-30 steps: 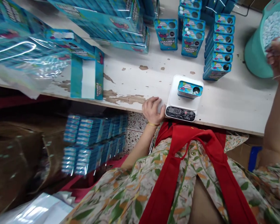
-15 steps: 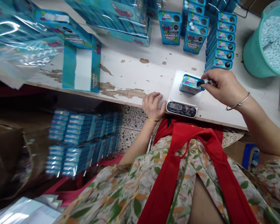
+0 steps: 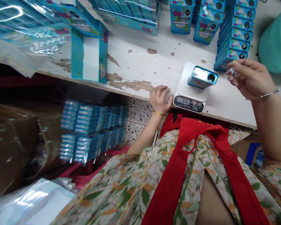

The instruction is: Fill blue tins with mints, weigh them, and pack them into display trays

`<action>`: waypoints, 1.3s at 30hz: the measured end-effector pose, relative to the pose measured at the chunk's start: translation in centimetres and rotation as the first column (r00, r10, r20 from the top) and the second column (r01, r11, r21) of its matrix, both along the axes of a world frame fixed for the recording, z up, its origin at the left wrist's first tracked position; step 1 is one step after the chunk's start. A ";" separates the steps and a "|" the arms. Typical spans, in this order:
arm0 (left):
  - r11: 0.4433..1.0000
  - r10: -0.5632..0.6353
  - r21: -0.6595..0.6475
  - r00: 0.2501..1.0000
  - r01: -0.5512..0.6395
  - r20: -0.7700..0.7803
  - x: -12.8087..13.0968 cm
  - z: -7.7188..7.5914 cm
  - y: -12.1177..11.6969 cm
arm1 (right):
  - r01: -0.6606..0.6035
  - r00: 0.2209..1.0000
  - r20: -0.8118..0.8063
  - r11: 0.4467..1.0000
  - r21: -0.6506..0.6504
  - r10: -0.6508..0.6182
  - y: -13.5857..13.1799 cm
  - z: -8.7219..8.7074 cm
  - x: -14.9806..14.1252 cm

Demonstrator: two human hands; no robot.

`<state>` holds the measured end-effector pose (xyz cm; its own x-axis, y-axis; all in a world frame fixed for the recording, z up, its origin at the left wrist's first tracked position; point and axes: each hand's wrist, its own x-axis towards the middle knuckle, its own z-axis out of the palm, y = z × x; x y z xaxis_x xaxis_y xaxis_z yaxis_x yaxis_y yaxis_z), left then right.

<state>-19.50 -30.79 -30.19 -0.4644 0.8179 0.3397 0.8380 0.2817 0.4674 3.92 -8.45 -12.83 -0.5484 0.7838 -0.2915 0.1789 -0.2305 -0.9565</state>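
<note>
Right hand (image 3: 253, 78) closed in a pinch on a few white candies (image 3: 233, 72), right of the blue tin (image 3: 199, 83) and apart from it; the tin stands on the white scale (image 3: 184, 84), hole at its right end. Left hand (image 3: 160, 100) half open, fingers loosely bent, thumb spread, resting on the table's (image 3: 135, 56) near edge, just left of the scale

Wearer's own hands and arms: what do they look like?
Both ungloved. Left hand: thin yellow band at wrist. Right hand: thin, silver-coloured metal bangle. Forearms bare; pale fabric sleeve with green-and-orange leaf print near right elbow.
</note>
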 end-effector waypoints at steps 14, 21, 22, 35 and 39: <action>1.000 0.007 -0.015 1.000 -0.007 0.005 0.1 0.3 0.0 | -0.009 1.000 0.018 1.000 0.028 0.009 -0.9 -1.5 1.9; 0.999 0.012 -0.031 1.000 -0.012 0.015 0.1 0.4 -0.1 | 0.020 0.999 0.026 0.999 0.028 -0.020 -2.6 -1.2 0.9; 1.000 0.011 -0.027 1.000 -0.010 0.019 0.1 0.4 -0.1 | -0.004 0.999 0.041 0.998 0.063 0.001 -2.7 -1.1 0.7; 0.999 -0.008 0.047 1.000 0.007 0.007 0.0 0.1 -0.1 | -0.253 0.953 0.268 0.859 0.444 0.141 -1.9 0.4 -2.2; 0.996 -0.019 0.091 0.999 0.022 -0.037 0.1 0.0 -0.1 | -0.248 0.960 0.232 0.870 0.427 0.160 -1.7 0.5 -2.6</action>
<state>-19.42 -30.94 -30.23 -0.4338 0.7920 0.4296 0.8601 0.2219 0.4593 1.34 -10.13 -12.36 -0.6816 0.7302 -0.0470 0.3564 0.2751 -0.8929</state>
